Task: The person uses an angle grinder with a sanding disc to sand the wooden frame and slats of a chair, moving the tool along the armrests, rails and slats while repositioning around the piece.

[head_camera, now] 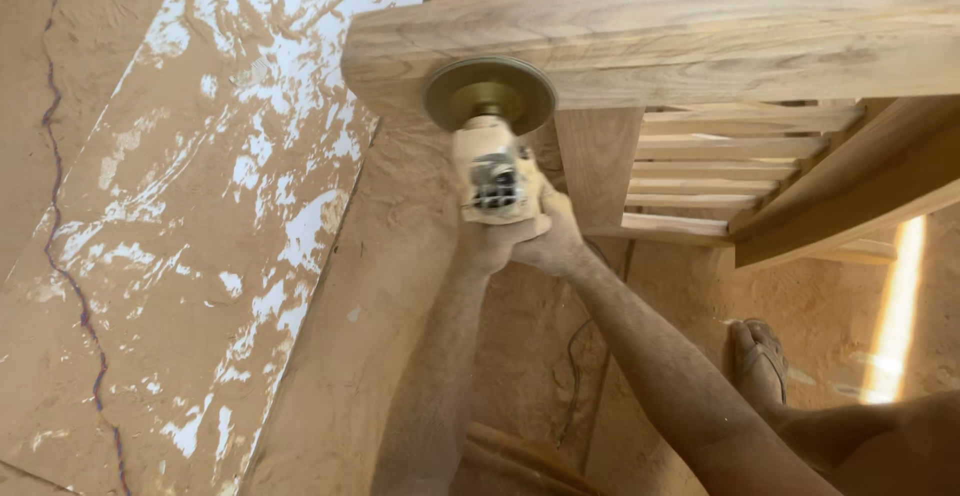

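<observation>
Head view, looking down. Both hands wrap a dust-coated angle grinder (497, 178): left hand (487, 239) closed round the body from below, right hand (553, 236) pressed against it on the right side, fingers curled shut on the housing. The grinder's round sanding disc (490, 94) lies flat against the lower edge of a thick pale wooden beam (700, 41), near the beam's left end. The disc looks blurred.

The beam belongs to a wooden furniture frame; below it a vertical leg (598, 161) drops down, and to the right a row of narrow slats (720, 171) runs toward a slanted rail (850, 201).

Surface: the floor (390, 286) is covered in fine tan sawdust throughout. At left lies a large flat board (200, 216), white where the dust has been scuffed away, brown elsewhere. A thin dark cord (70, 256) runs along the floor's left edge. A second thin cable (572, 376) hangs between the forearms.

A sandalled foot (760, 361) rests on the dusty floor at lower right. A bright strip of sunlight (895, 306) falls near the right edge
</observation>
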